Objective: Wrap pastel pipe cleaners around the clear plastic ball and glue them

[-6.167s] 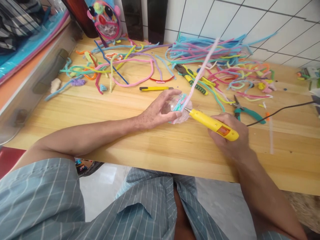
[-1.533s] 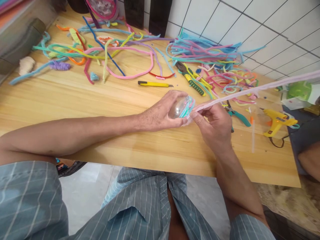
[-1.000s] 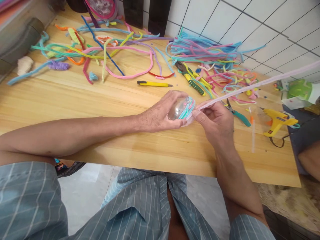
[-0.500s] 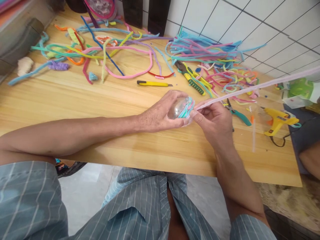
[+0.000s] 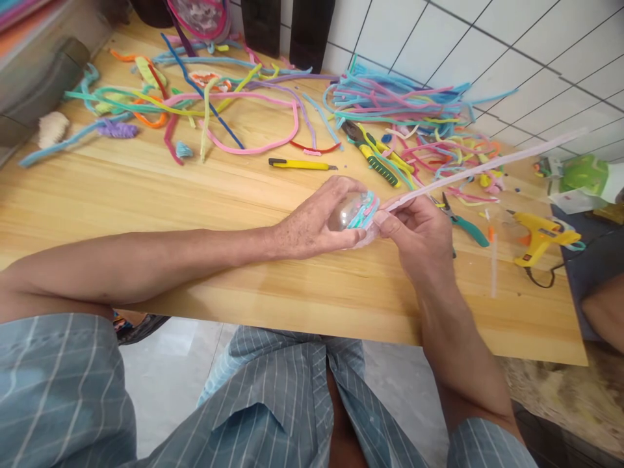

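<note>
A clear rounded ball (image 5: 347,212) with blue, teal and pink pipe cleaner pieces at its right side sits in my left hand (image 5: 312,220), whose thumb and fingers curl around it. Against the ball's right edge, my right hand (image 5: 422,231) pinches a long pale pink pipe cleaner (image 5: 468,172). Its free length sticks out to the upper right, over the heap of scraps. Pale pink strand also shows along the ball's lower right edge. Both hands are just above the wooden table (image 5: 219,292).
A yellow utility knife (image 5: 302,164) lies beyond my hands. Yellow-black pliers (image 5: 370,153), teal-handled pliers (image 5: 468,227) and a yellow glue gun (image 5: 543,237) lie to the right. Loose pipe cleaners (image 5: 253,146) spread at the back left, a bundle (image 5: 394,97) against the tiled wall. Someone's arm (image 5: 604,309) shows at right.
The pale pink pipe cleaner's free end has come into view at the upper right. More pale pink strand shows around the ball's lower edge. Both hands keep their hold.
</note>
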The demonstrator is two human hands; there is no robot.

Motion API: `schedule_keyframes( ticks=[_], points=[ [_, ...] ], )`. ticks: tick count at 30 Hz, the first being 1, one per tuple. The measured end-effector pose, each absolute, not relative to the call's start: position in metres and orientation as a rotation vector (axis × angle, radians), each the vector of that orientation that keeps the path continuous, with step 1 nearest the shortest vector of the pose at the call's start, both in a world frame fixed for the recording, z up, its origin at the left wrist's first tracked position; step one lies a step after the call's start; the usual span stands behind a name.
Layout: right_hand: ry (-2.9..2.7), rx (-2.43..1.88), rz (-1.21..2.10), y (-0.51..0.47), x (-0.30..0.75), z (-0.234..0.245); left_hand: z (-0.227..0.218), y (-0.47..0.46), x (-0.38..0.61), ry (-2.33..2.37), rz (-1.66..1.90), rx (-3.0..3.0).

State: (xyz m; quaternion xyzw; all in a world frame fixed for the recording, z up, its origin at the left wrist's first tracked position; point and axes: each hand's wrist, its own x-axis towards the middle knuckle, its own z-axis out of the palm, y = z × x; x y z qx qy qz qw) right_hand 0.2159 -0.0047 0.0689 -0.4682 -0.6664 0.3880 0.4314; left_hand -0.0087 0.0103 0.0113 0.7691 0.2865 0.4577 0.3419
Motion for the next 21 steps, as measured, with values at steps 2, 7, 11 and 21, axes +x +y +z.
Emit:
schedule_keyframes(
  ticks=[2,7,11,21],
  points=[
    [-1.631,-1.169,0.998,-0.0049,0.2153,0.0692,0.0120,0.0096,-0.0089,0.747,1.188,2.014],
    [-1.607,-1.166,1.030,-0.0044,0.2145,0.0705,0.0131,0.0085,-0.0090,0.767,1.164,2.047],
    [-1.605,-1.162,1.020,-0.0037,0.2145,0.0704,0.0128,0.0087,-0.0102,0.743,1.178,2.054],
    [-1.579,-1.138,1.018,-0.0050,0.2097,0.0650,0.0162,0.0072,-0.0071,0.822,1.169,1.967]
  ],
)
